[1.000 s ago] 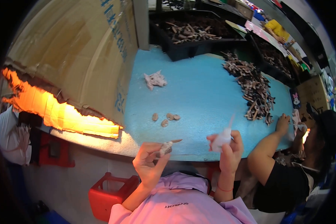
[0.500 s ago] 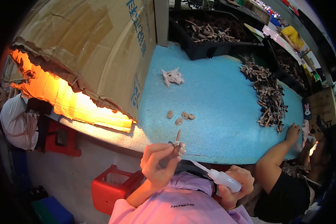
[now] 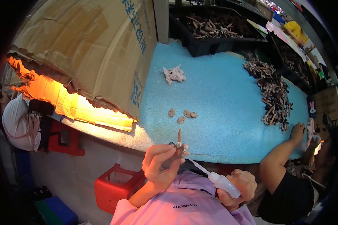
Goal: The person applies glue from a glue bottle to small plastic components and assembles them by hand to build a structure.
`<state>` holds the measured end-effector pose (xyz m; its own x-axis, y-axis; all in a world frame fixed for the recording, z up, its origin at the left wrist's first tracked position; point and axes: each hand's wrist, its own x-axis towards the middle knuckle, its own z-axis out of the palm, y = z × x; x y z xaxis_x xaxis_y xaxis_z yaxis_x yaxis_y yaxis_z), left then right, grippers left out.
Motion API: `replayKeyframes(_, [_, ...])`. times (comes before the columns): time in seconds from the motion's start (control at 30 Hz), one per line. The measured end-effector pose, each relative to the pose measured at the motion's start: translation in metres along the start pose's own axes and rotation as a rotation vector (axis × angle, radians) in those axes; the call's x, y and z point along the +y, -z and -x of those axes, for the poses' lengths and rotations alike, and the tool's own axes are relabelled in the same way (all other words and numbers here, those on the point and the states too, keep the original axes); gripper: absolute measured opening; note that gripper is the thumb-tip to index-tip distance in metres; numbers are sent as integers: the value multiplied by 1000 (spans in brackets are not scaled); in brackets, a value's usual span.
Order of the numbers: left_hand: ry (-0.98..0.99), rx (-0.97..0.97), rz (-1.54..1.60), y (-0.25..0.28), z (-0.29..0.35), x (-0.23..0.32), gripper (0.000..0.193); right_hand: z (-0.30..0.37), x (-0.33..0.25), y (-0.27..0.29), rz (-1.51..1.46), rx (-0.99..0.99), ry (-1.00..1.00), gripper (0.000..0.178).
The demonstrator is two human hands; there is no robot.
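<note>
Between the thumb and fingers of my left hand point(image 3: 159, 165) is a small figurine point(image 3: 182, 148), dark and cream coloured, with a tan pointed piece sticking up from it. My right hand point(image 3: 241, 188) is wrapped round a white squeeze bottle point(image 3: 224, 183) with a long thin nozzle. The nozzle point(image 3: 198, 167) slants up to the left, its tip close to the figurine's lower side; whether they touch I cannot tell. Past my hands, several small tan oval pieces point(image 3: 181, 120) lie on the blue tabletop point(image 3: 221, 112).
A crumpled pale cloth point(image 3: 174, 75) lies farther back. Along the right is a heap of similar figurines point(image 3: 272, 93), with a black bin point(image 3: 214, 47) of parts behind. A large cardboard box point(image 3: 86, 56), lit orange inside, stands left. A co-worker's arm point(image 3: 283, 153) rests at right; a red stool point(image 3: 118, 185) is below.
The bottle has shifted slightly left and down, and its nozzle tip is now nearer the figurine. My left hand has barely moved. The whole view has shifted a little.
</note>
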<state>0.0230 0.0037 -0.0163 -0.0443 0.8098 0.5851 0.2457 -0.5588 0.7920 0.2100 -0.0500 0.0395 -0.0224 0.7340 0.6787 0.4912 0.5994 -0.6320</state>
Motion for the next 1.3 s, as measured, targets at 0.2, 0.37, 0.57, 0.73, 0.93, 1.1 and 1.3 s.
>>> replayKeyframes(0.2, [15, 2, 33, -2, -2, 3, 29, -5, -2, -1, 37, 17, 40, 35])
replayKeyframes(0.37, [18, 8, 36, -2, -1, 2, 30, -4, -4, 6, 55, -59, 19, 34])
replayKeyframes(0.57, [7, 2, 15, -1, 0, 1, 31, -7, -5, 6, 42, -73, 34, 38])
replayKeyframes(0.73, [13, 6, 13, -2, 1, 0, 31, -9, -5, 6, 23, -64, 68, 38])
replayKeyframes(0.93, [17, 7, 20, -2, 1, 1, 30, -9, -4, 5, 29, -57, 75, 38])
replayKeyframes(1.1, [27, 21, 73, -4, -2, 4, 30, -10, -4, 5, 8, -57, 103, 37])
replayKeyframes(1.3, [27, 11, 73, -4, -2, 3, 30, -7, -3, 7, 4, -68, 109, 37])
